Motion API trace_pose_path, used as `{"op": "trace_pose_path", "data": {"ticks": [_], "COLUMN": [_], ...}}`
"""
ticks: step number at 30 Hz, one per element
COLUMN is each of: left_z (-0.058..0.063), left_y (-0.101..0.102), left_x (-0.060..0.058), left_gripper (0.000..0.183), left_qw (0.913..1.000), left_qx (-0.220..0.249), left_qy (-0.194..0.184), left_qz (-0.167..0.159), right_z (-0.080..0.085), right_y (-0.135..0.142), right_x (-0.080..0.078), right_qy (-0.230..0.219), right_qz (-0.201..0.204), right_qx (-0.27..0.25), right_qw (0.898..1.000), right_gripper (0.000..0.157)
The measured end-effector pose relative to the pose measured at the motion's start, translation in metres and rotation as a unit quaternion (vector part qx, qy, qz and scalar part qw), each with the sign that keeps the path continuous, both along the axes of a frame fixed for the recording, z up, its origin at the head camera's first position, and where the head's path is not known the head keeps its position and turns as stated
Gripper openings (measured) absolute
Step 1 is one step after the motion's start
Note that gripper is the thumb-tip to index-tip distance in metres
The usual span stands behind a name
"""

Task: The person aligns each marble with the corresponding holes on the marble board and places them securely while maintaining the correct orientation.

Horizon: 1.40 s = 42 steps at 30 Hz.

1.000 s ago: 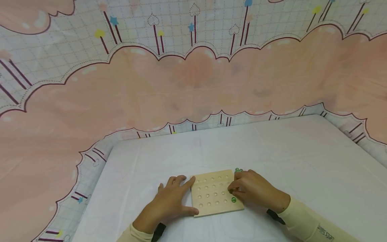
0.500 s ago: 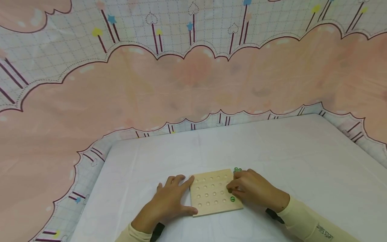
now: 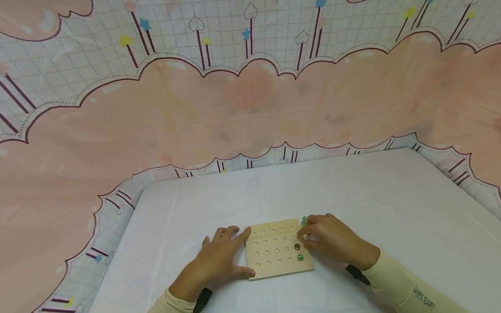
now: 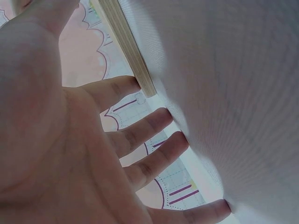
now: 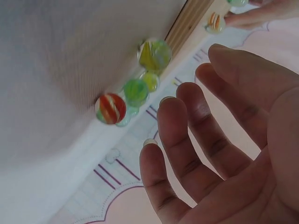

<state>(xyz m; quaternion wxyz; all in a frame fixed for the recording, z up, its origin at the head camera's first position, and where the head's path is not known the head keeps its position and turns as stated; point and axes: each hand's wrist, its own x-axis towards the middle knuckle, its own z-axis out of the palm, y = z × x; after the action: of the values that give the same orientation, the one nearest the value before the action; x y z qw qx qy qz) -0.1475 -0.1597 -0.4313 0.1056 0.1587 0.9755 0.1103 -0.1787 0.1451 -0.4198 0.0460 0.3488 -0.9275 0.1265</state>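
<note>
A square wooden board (image 3: 270,250) with rows of round hollows lies on the table. My left hand (image 3: 219,256) spreads along its left side, forefinger at the far corner and thumb at the near corner; in the left wrist view the forefinger touches the board's edge (image 4: 128,51). Two glass marbles sit in the board's right column: a green marble (image 3: 300,257) nearest me and a darker marble (image 3: 297,247) behind it, orange-striped in the right wrist view. Just above the board's right edge hovers my right hand (image 3: 330,237), fingers loosely bent, nothing between them (image 5: 210,126).
Beyond the right hand, several loose marbles (image 3: 304,221) lie beside the board's far right corner. The right wrist view shows a red-and-white marble (image 5: 110,108), a green marble (image 5: 136,92) and a yellow-green marble (image 5: 154,54) among them. White cloth covers the table (image 3: 219,200).
My right hand has let go of the darker marble, leaving it in the hollow behind the green one. It has drawn back slightly right and away from me. The left hand stays put.
</note>
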Motion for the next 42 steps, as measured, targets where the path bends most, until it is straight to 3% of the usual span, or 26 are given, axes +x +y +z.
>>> {"op": "trace_pose_path", "data": {"ticks": [13,25,32,42], "left_z": [0.000,0.002,0.002,0.006], "left_y": [0.002,0.000,-0.001,0.000], "left_x": [0.000,-0.003,-0.006,-0.005], "left_gripper": [0.106,0.106,0.106,0.105], "left_qw": [1.0000,1.0000,1.0000,1.0000], "left_qx": [-0.005,-0.005,-0.003,-0.001], "left_qy": [-0.001,-0.001,0.000,-0.004], "left_qz": [0.003,-0.001,-0.003,-0.001], "right_z": [0.006,0.001,0.002,0.004], "right_y": [0.012,0.019,0.022,0.031], "right_x": [-0.007,-0.017,-0.021,-0.027], "right_qy": [-0.011,-0.020,-0.050,-0.097], "right_qz": [-0.044,-0.075,-0.101,-0.090], "right_qx": [-0.012,-0.004,0.000,-0.025], "right_qw": [0.999,0.997,0.994,0.991], "right_gripper": [0.021,0.023,0.020,0.018]}}
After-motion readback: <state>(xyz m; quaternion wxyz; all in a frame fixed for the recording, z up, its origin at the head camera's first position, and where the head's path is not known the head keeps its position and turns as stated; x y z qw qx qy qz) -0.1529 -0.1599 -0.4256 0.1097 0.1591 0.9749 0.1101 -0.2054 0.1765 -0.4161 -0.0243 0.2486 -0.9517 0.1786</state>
